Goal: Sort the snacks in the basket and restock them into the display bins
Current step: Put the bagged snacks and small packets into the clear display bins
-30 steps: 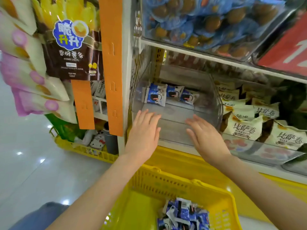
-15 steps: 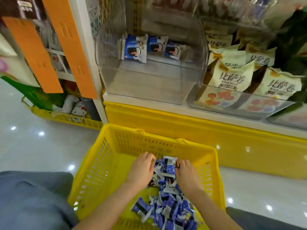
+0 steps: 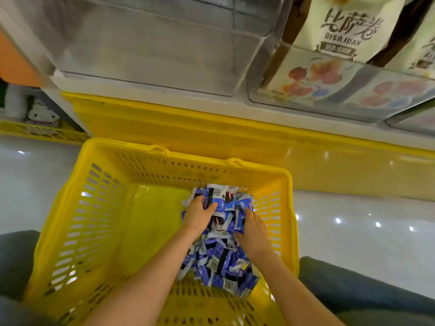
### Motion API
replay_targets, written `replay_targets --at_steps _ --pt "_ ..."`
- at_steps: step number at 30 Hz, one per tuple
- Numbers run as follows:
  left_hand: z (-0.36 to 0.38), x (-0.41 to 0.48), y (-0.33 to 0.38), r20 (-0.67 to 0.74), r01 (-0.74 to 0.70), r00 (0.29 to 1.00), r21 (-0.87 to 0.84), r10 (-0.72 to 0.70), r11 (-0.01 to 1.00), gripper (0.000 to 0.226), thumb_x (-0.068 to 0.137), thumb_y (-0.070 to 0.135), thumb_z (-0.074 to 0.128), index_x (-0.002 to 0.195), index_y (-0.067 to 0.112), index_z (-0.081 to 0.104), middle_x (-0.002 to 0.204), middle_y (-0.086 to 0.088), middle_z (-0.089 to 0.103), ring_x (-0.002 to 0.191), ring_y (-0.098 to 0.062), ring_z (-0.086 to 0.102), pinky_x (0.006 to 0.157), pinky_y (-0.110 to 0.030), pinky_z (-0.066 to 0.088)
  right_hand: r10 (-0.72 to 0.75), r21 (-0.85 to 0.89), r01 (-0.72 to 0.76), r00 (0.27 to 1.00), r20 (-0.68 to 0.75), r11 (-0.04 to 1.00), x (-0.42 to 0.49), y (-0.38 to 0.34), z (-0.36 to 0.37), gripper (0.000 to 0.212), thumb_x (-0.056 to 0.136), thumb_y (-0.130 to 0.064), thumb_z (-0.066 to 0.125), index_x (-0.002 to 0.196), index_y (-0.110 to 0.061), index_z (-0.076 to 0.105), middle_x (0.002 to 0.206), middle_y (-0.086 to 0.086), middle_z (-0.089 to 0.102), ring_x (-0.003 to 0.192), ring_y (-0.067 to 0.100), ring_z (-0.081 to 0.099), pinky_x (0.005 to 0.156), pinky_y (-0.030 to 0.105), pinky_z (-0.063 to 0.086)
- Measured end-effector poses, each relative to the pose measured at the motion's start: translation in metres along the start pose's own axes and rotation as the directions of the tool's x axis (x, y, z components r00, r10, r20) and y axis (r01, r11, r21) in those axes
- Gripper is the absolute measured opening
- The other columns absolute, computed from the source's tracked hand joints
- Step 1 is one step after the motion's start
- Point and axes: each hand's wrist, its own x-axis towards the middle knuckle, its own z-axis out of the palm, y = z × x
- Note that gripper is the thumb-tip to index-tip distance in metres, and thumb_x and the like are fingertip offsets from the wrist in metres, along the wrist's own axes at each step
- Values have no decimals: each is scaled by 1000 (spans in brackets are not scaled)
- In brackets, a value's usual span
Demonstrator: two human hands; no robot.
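Taking the middle of the basket (image 3: pixel 77 220) as my dial, I see bare floor from 7 round to 11 o'clock, with room to reach down there. Slotted walls close every side. The packets (image 3: pixel 219 262) heap from 1 to 5 o'clock, pressed against the right wall. Beyond the far rim at 12 o'clock, the yellow plinth (image 3: pixel 211 132) and the white shelf edge (image 3: pixel 164 97) block a level path. The clear bin (image 3: pixel 153 43) sits above them, front wall towards me. At 2 o'clock cream bags (image 3: pixel 348 27) crowd the next bin (image 3: pixel 341 90).
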Motion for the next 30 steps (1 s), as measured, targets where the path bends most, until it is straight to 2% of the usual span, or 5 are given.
replay_targets --at_steps 9,14,20,25,30 --pt "-2 9 10 130 57 990 42 -62 997 24 84 25 67 99 12 53 94 -7 54 84 -22 54 78 -36 45 13 56 -15 999 33 998 6 -1 -14 57 89 -30 61 140 -17 40 131 7 54 118 24 51 95 36 46" --pt "-27 -12 5 116 170 980 -65 -162 983 29 84 10 63 98 13 38 85 3 46 83 -19 47 76 -38 42 -26 205 -8 986 163 979 -2 -15 -31 47 98 -27 42 141 -13 33 55 -2 44 45 9 38 40 21 26" --pt "-40 -59 5 174 133 981 -247 -91 960 21 91 6 52 111 8 49 107 -12 57 86 -22 58 70 -33 48 -58 575 -72 977 205 815 -28 -50 -60 57 100 -33 37 145 -3 18 104 14 60 89 26 60 71 36 46" --pt "-43 -103 15 196 205 975 -607 -106 768 40 96 16 47 132 10 33 126 -6 44 88 -27 59 56 -33 57 -54 705 69 998 -44 705 -51 -65 -77 49 97 -34 47 125 5 46 99 34 58 79 34 59 72 42 47" --pt "-62 -135 25 345 260 937 -613 -43 746 25 95 25 47 113 9 52 97 -17 66 81 -35 66 59 -41 58 -148 666 409 899 -413 624 -79 -74 -98 25 92 -26 56 73 -20 41 61 -7 43 52 2 45 48 15 36"
